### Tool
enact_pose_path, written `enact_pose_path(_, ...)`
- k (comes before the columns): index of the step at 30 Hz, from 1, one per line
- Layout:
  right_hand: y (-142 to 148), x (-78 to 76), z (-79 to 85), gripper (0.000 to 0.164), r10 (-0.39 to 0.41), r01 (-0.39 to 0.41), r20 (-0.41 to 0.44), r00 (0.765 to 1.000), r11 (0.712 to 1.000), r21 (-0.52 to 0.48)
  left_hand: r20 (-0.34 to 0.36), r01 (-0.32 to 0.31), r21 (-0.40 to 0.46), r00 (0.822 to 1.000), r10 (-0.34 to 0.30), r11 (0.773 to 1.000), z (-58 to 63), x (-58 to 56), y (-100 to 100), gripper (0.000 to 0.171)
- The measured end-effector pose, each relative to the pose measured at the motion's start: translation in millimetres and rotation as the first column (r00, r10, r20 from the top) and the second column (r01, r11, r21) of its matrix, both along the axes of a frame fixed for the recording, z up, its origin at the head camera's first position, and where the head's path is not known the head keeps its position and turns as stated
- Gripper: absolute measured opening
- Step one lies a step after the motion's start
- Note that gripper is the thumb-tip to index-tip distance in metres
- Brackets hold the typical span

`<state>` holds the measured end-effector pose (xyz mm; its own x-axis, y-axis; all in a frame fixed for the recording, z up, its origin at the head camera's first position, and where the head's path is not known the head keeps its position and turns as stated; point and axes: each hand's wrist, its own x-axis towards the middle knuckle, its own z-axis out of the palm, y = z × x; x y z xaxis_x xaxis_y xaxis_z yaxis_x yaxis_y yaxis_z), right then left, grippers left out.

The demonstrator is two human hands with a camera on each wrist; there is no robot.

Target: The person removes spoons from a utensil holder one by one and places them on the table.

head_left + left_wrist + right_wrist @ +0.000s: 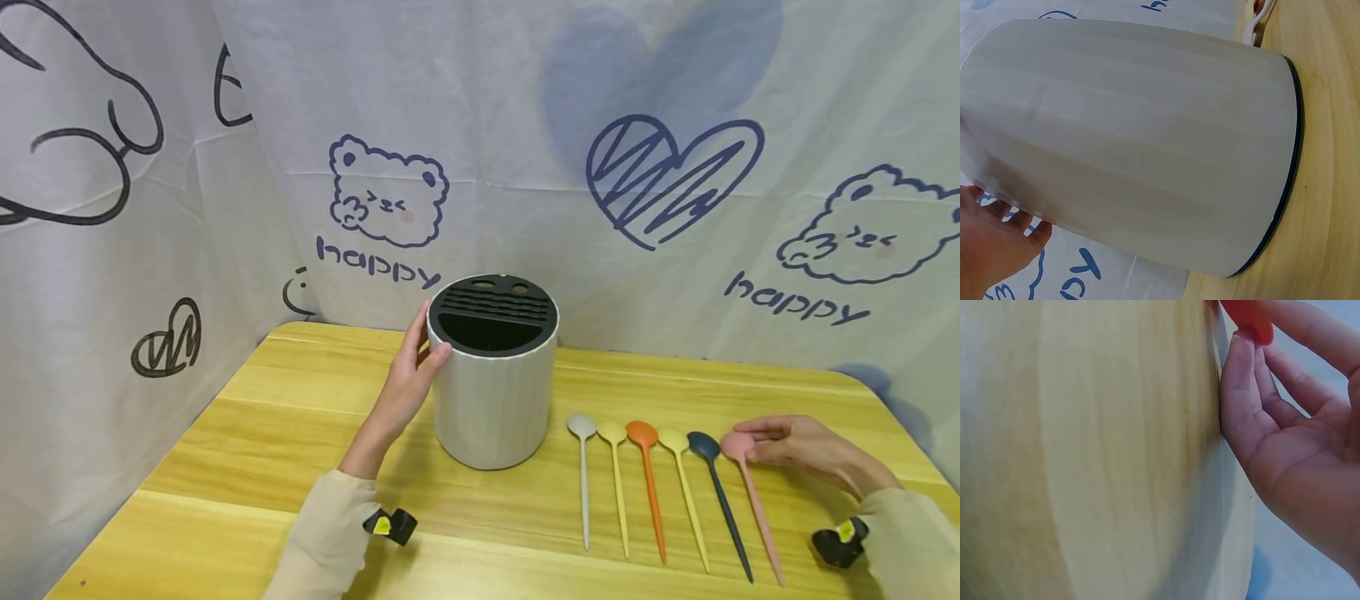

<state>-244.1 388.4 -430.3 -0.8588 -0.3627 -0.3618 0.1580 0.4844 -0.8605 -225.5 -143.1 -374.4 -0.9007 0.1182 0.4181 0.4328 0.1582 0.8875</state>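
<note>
A light grey, round utensil holder (491, 417) with a black slotted lid (495, 304) stands upright on the table. My left hand (408, 375) holds its left side, thumb at the front rim and fingers round toward the back; their tips meet the wall in the left wrist view. At the right, my right hand (806, 450) pinches the round head of a pink spoon (761, 508) between thumb and fingers. That head looks red in the right wrist view (1250, 319). The spoon lies rightmost in a row, its handle pointing toward me.
Left of the pink spoon lie a dark blue spoon (723, 492), a yellow spoon (686, 483), an orange spoon (649, 483), another yellow spoon (618, 479) and a grey spoon (583, 475). The wooden table (247, 433) ends at a printed curtain (510, 167) behind.
</note>
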Motion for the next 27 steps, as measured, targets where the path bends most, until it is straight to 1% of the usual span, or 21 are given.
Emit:
enact_pose_path(10, -0.9, 1.1, -0.7, 0.066, 0.014, -0.006, -0.065, 0.998, 0.993, 0.121, 0.001, 0.000, 0.002, 1.000, 0.000, 1.000, -0.1, 2.0, 0.7, 0.072)
enact_pose_path(17, -1.0, 2.8, -1.9, 0.067, 0.007, 0.001, -0.080, 0.997, 0.996, 0.091, 0.006, -0.001, -0.001, 1.000, 0.001, 1.000, -2.1, 1.3, 1.2, 0.071)
enact_pose_path(21, -0.5, 5.2, -1.7, 0.066, -0.001, 0.014, -0.106, 0.994, 0.993, 0.120, 0.012, 0.001, 0.006, 1.000, -0.002, 1.000, -2.5, 1.2, 1.2, 0.071)
enact_pose_path(24, -1.6, 6.4, -0.5, 0.065, -0.013, 0.029, -0.113, 0.994, 0.990, 0.141, 0.000, 0.011, 0.014, 1.000, -0.011, 1.000, -2.9, 0.8, 0.1, 0.072)
enact_pose_path(27, -4.6, 6.4, 0.8, 0.065, -0.026, 0.039, -0.102, 0.994, 0.990, 0.133, -0.012, 0.034, 0.014, 0.999, -0.034, 0.999, -5.6, -0.9, -2.2, 0.080)
